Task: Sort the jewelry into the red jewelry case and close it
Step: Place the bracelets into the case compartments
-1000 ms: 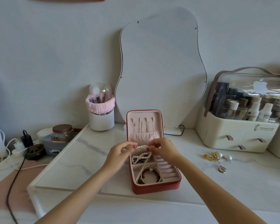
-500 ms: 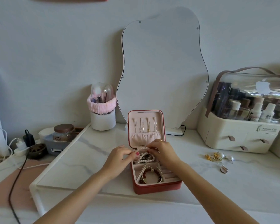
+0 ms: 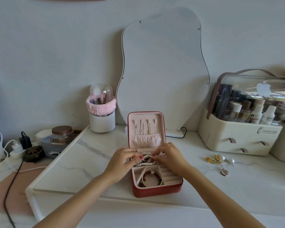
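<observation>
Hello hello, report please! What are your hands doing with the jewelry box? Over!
Both hands, left and right, pinch pearl bracelet over red jewelry case. Case open. Earrings on table, unsorted.

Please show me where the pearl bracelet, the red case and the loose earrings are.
pearl bracelet point(image 3: 146, 164): head view, on its front beads.
red case point(image 3: 156, 191): head view, on its front wall.
loose earrings point(image 3: 218, 159): head view, on the gold cluster.
</observation>
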